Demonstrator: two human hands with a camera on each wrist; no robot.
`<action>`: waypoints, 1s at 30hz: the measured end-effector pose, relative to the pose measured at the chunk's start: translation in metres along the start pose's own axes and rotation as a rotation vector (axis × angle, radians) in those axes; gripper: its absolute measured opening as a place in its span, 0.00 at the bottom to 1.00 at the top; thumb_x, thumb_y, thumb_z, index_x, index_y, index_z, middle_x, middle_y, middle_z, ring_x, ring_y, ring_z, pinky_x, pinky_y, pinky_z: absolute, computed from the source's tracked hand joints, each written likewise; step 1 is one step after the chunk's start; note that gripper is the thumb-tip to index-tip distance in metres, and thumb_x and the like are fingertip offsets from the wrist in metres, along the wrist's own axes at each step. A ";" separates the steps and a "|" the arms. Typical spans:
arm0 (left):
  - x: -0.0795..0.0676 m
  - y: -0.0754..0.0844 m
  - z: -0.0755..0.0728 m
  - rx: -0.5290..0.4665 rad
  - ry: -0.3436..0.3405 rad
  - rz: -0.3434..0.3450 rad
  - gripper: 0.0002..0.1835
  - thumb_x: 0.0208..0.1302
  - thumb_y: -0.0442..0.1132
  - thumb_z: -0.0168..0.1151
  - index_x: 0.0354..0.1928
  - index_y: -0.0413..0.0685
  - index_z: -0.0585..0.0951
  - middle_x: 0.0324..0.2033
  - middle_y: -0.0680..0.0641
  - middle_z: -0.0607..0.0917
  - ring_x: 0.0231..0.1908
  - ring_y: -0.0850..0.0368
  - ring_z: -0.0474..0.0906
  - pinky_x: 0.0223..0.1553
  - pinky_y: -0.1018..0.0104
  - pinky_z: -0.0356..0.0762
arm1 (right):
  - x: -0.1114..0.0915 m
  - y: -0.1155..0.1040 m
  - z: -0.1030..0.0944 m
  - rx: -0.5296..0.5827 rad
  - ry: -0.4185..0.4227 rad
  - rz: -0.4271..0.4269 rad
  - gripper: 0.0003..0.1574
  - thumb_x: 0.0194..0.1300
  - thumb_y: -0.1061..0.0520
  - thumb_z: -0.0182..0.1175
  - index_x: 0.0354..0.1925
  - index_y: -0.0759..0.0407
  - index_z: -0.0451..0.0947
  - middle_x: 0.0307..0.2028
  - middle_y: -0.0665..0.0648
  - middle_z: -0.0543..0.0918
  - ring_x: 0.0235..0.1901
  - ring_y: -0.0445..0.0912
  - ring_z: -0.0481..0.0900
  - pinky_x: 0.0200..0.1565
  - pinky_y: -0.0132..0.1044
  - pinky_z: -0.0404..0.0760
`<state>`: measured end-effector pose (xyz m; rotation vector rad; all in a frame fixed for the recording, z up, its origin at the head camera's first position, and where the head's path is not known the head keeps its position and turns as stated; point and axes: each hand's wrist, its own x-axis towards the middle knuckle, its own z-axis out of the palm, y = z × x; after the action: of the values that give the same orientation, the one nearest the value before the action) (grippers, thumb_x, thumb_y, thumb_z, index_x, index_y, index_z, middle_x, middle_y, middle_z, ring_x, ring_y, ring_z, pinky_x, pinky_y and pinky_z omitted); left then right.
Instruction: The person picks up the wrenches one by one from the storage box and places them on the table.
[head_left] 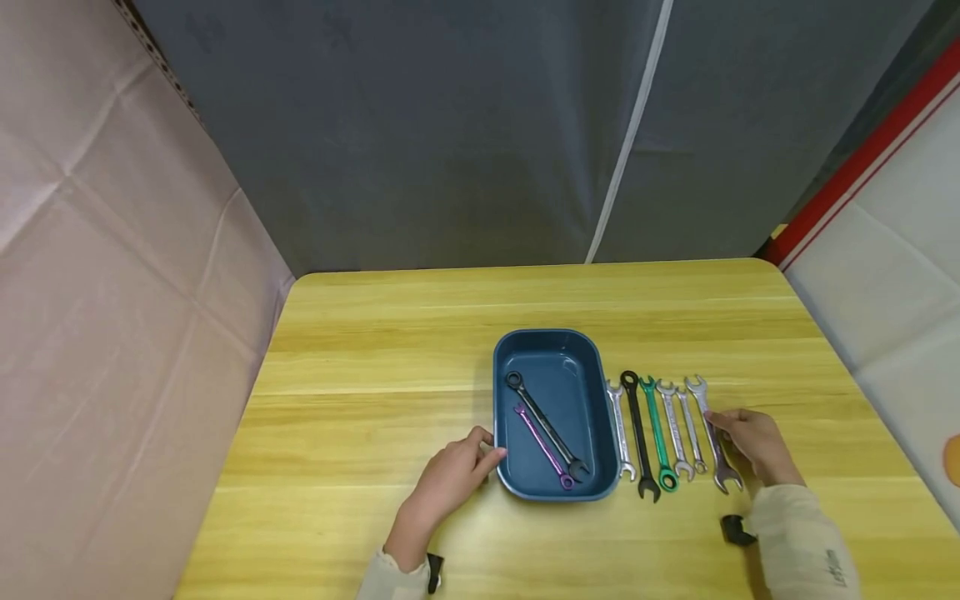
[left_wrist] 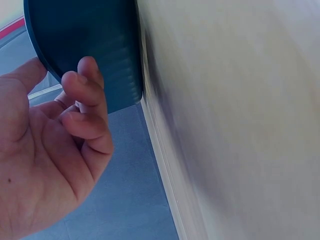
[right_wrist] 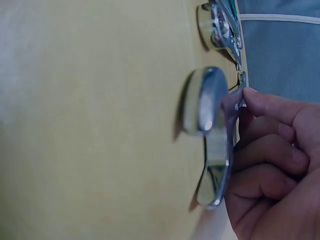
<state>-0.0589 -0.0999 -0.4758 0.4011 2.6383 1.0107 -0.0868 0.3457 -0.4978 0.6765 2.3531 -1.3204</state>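
My left hand (head_left: 455, 477) holds the near left side of a dark blue tray (head_left: 501, 350), thumb at the rim and fingers along the outer wall. Inside lie a black combination wrench (head_left: 542, 421) and a smaller purple wrench (head_left: 542, 445), side by side on a slant. At the right end of a row of wrenches, my right hand (head_left: 756, 442) pinches a silver open-end wrench (head_left: 718, 450) by its shaft between thumb and fingers. Close up in the right wrist view, that wrench's forked end (right_wrist: 212, 110) sits near the tabletop.
Between the tray and my right hand lie a silver wrench (head_left: 620, 429), a black wrench (head_left: 639, 437), a green wrench (head_left: 659, 433) and further silver wrenches (head_left: 675, 429). They rest on a wooden table (head_left: 360, 375). A grey curtain (head_left: 420, 150) hangs behind its far edge.
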 end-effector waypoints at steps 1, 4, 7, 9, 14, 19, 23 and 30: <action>0.000 0.000 0.000 0.000 0.001 -0.001 0.22 0.72 0.58 0.48 0.51 0.48 0.75 0.19 0.60 0.75 0.20 0.68 0.69 0.24 0.71 0.67 | 0.000 0.000 0.000 -0.001 0.005 0.001 0.21 0.70 0.44 0.54 0.34 0.60 0.76 0.18 0.46 0.67 0.19 0.40 0.65 0.24 0.36 0.69; 0.000 -0.001 0.001 0.003 0.005 0.001 0.22 0.72 0.58 0.48 0.50 0.48 0.75 0.19 0.60 0.75 0.20 0.68 0.68 0.24 0.71 0.67 | 0.001 0.000 0.001 0.000 0.026 0.000 0.25 0.70 0.43 0.52 0.40 0.65 0.76 0.21 0.47 0.70 0.22 0.40 0.67 0.26 0.36 0.70; 0.000 -0.001 0.001 0.009 0.010 0.003 0.21 0.72 0.57 0.49 0.48 0.48 0.76 0.18 0.60 0.74 0.19 0.68 0.68 0.24 0.71 0.66 | 0.000 -0.001 0.002 0.033 0.074 0.024 0.30 0.71 0.41 0.51 0.49 0.68 0.73 0.27 0.46 0.73 0.25 0.39 0.69 0.28 0.35 0.73; 0.000 -0.001 0.002 0.014 0.013 0.007 0.20 0.72 0.57 0.49 0.47 0.49 0.76 0.18 0.60 0.74 0.19 0.68 0.67 0.23 0.71 0.66 | -0.002 -0.002 0.004 0.067 0.115 0.026 0.34 0.70 0.39 0.50 0.53 0.68 0.71 0.29 0.45 0.73 0.28 0.38 0.69 0.30 0.34 0.73; 0.000 -0.001 0.002 0.020 0.017 0.009 0.19 0.72 0.56 0.49 0.46 0.49 0.76 0.18 0.59 0.73 0.19 0.67 0.67 0.22 0.71 0.65 | -0.011 -0.017 0.007 0.125 0.184 -0.038 0.34 0.70 0.38 0.50 0.53 0.67 0.68 0.21 0.43 0.71 0.21 0.36 0.67 0.24 0.34 0.71; -0.001 0.000 0.000 0.026 0.021 0.005 0.18 0.72 0.56 0.49 0.46 0.49 0.76 0.18 0.59 0.73 0.19 0.67 0.67 0.23 0.71 0.65 | -0.022 -0.040 0.012 0.126 0.206 -0.123 0.31 0.70 0.39 0.51 0.53 0.65 0.69 0.19 0.42 0.73 0.16 0.36 0.66 0.21 0.36 0.70; -0.001 0.002 0.000 0.031 0.020 0.011 0.19 0.72 0.56 0.49 0.46 0.48 0.76 0.18 0.59 0.73 0.19 0.67 0.67 0.23 0.71 0.65 | -0.030 -0.057 0.019 0.101 0.217 -0.161 0.32 0.69 0.37 0.52 0.52 0.64 0.71 0.20 0.41 0.72 0.19 0.36 0.67 0.23 0.36 0.71; -0.001 0.003 0.002 0.041 0.023 0.010 0.21 0.72 0.58 0.47 0.47 0.48 0.76 0.18 0.59 0.72 0.19 0.67 0.66 0.23 0.71 0.65 | -0.045 -0.085 0.034 0.156 0.149 -0.262 0.25 0.70 0.42 0.53 0.48 0.63 0.72 0.14 0.39 0.67 0.15 0.36 0.61 0.20 0.35 0.67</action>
<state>-0.0570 -0.0969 -0.4749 0.4140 2.6838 0.9717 -0.0948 0.2678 -0.4326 0.5404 2.5462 -1.6308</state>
